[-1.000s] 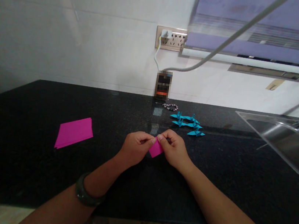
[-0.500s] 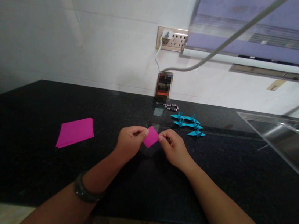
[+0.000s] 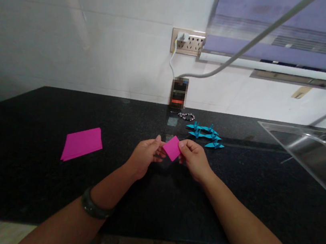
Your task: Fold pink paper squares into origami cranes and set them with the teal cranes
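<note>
Pink folded square [image 3: 172,148], just one, pinched in left hand [image 3: 144,156] and right hand [image 3: 195,161] grip.

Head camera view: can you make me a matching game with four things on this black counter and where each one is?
Things
1. small pink paper
2. stack of pink sheets
3. blue paper cranes
4. bead bracelet

Places
A. lying flat on the counter, left of both hands
B. at the back, nearest the wall
C. pinched between the left hand and the right hand
D. in a cluster just beyond the right hand

Pairs: 1-C, 2-A, 3-D, 4-B.
</note>
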{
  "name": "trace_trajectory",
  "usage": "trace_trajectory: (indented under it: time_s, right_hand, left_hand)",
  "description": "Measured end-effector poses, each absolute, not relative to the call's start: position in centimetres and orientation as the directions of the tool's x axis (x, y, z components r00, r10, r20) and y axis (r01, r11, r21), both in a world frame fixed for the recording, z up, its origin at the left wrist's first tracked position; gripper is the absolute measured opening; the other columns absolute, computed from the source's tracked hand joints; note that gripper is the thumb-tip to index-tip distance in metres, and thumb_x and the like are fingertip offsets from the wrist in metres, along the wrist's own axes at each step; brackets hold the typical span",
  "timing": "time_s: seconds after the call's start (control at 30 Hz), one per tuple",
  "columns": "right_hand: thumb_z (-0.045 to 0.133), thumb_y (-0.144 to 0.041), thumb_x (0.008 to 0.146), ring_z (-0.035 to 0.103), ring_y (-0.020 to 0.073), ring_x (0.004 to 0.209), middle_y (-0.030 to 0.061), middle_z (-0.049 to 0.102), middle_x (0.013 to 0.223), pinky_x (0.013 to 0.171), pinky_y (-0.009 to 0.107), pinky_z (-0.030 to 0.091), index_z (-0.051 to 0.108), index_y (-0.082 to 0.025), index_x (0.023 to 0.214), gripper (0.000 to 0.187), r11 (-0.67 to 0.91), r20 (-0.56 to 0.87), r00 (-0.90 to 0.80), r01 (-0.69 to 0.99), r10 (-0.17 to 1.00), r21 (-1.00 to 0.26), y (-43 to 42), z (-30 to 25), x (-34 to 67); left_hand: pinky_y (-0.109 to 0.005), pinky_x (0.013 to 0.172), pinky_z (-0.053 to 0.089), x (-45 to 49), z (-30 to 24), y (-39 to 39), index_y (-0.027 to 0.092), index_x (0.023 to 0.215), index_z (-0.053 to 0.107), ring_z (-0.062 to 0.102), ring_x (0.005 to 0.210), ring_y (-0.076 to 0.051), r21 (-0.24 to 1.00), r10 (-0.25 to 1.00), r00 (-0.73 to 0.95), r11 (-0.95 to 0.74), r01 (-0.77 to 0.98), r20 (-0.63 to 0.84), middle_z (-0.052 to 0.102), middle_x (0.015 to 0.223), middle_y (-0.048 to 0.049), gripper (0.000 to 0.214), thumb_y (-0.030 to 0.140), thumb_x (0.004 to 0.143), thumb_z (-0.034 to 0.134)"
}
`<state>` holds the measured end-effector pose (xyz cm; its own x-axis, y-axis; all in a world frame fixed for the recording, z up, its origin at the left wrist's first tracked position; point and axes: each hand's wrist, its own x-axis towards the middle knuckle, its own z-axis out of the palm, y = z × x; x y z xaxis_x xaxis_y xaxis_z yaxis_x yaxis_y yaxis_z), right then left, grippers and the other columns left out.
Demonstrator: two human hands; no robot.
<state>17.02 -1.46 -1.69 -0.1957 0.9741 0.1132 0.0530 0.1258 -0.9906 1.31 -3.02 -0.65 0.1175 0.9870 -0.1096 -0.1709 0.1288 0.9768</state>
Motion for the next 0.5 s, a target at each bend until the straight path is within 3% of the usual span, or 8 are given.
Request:
trace_trajectory:
  time_s: [0.5]
  right_hand:
    - [0.050, -0.041, 0.077, 0.039, 0.0065, 0.038, -0.0044, 0.047, 0.048, 0.039, 0.019, 0.030, 0.049, -0.017, 0.069, 0.026, 0.050, 0.077, -0.212, -0.128, 0.974, -0.990, -1.29, -2.09, 17.03]
  left_hand:
    - [-0.020, 0.052, 0.042, 1.05, -0.33, -3.32, 0.012, 0.070, 0.061, 0.053, 0.061, -0.010, 0.981, 0.972, 0.214, 0.127, -0.149, -0.094, 0.057, 0.066, -0.0030, 0.030, 0.041, 0.072, 0.056]
